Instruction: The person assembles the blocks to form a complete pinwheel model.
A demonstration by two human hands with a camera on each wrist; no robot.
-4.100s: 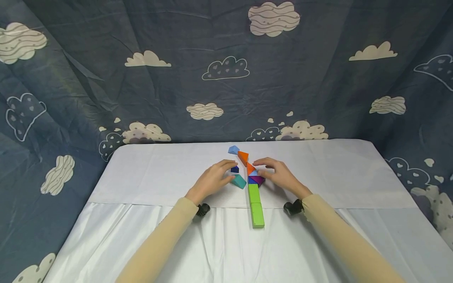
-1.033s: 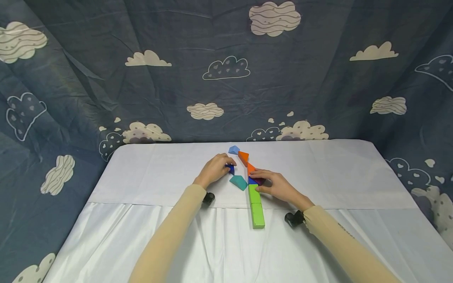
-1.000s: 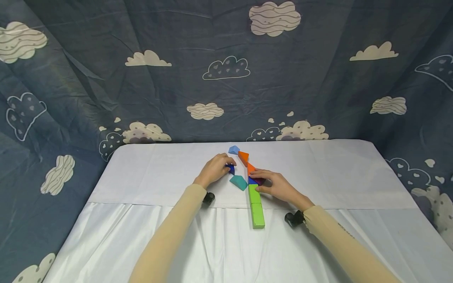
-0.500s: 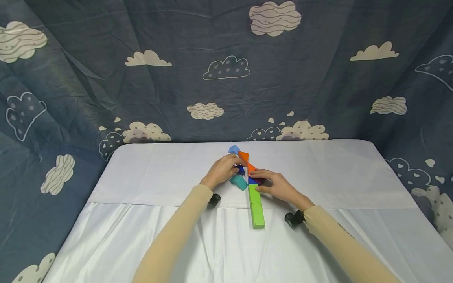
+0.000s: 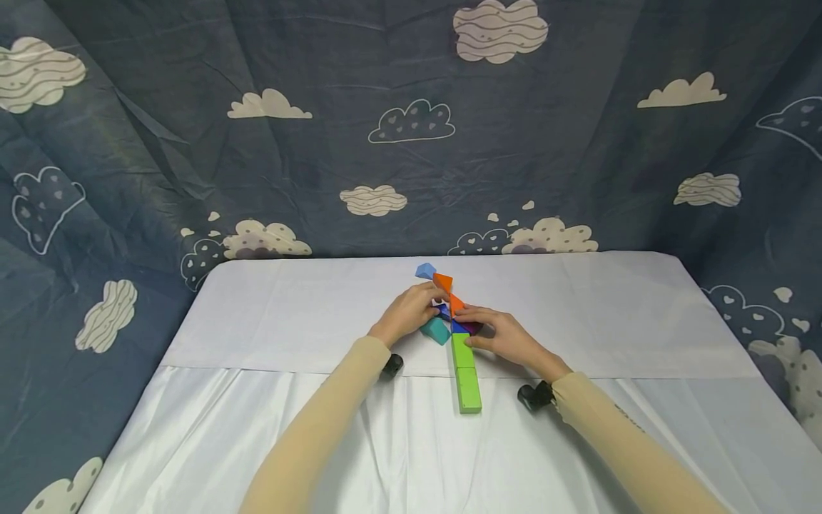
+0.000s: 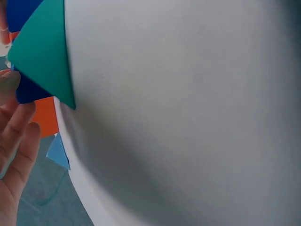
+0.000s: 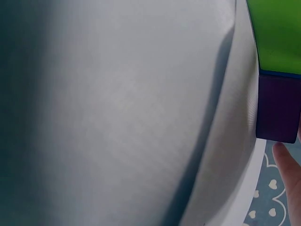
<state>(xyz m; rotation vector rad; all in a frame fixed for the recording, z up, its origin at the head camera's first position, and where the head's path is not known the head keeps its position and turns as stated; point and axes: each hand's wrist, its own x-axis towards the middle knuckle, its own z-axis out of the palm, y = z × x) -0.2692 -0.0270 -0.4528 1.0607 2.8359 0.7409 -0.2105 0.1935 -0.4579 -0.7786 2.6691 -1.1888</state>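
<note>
Left hand's grip (image 5: 408, 311) pinches the dark blue angular block (image 5: 443, 311), just left of the nearer orange triangular block (image 5: 457, 303) and beyond the teal faceted block (image 5: 437, 330); the right hand (image 5: 506, 337) rests by the purple block (image 7: 277, 108), its hold unclear

Soft, even light leaves the white cloth (image 5: 257, 314) bright; both wrist views are dimmer, softly shadowed, with dark edges.
</note>
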